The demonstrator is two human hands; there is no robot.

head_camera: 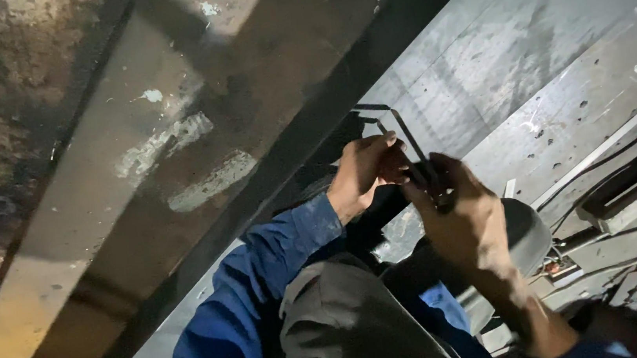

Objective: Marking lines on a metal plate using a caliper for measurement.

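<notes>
A thin, dark metal bracket (pixel 396 127), bent into sharp angles like a strip of flat bar, stands out against the pale, scuffed wall (pixel 525 47). Both hands are raised to it. The left hand (pixel 365 170) is curled closed around its lower part, fingers folded over and thumb side toward the wall. The right hand (pixel 456 216) is turned with its back to the camera, fingers pinched closed on the bracket's lower end, just touching the left hand. The left arm runs up from below in a blue sleeve (pixel 267 287) of coarse cloth; the right forearm is bare.

To the left a broad steel beam (pixel 174 155) slants across, rust-brown and blotched with patches of flaking white paint. Lower right, a grey rectangular box (pixel 631 189) sits on the wall with dark cables (pixel 615 152) running past it. A rounded grey shape (pixel 350 333) fills the bottom foreground, blurred.
</notes>
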